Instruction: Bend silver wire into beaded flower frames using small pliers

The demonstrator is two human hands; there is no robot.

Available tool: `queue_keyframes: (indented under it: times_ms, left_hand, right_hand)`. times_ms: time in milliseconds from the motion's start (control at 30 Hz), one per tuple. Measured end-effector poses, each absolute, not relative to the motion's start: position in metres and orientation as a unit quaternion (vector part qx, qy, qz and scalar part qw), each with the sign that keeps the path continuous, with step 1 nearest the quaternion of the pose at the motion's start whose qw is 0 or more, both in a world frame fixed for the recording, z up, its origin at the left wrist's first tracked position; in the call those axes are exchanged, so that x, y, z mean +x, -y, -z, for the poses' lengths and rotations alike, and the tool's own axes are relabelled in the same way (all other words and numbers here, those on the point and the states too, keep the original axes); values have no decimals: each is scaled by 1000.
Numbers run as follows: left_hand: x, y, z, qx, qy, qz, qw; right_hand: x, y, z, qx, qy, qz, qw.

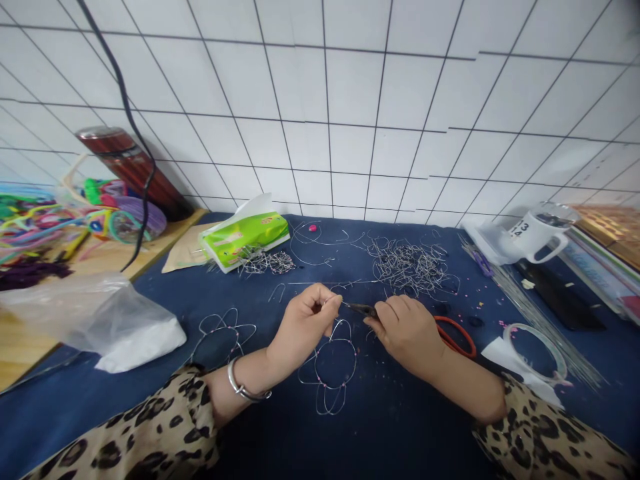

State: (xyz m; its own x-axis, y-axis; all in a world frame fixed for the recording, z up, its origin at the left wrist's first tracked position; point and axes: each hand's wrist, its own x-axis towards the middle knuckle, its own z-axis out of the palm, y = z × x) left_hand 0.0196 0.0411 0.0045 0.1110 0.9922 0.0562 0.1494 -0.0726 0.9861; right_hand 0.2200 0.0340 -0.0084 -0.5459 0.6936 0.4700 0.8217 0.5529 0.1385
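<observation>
Because thin wire (344, 304) likely slips easily, your left hand (304, 323) pinches it just beside the pliers (364, 309) your right hand (407, 331) grips.

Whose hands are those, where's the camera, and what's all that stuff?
There's no robot here, just a person's two bare hands. The one picture comes from a camera worn on their head, looking forward and down. The left hand seems to pinch thin wire; the right hand holds pliers. Near the left hand is a wire ring with loops and tiny pink dots. A dark blue cloth carries a wire tangle and a bright green packet.
</observation>
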Motion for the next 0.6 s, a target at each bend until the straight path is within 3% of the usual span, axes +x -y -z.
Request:
queue_keyframes:
  times_ms: [600]
  left_hand:
    - [22,-40,-2,551,-491,-463,491]
  right_hand:
    - [220,-33,8,-446,862,166,176]
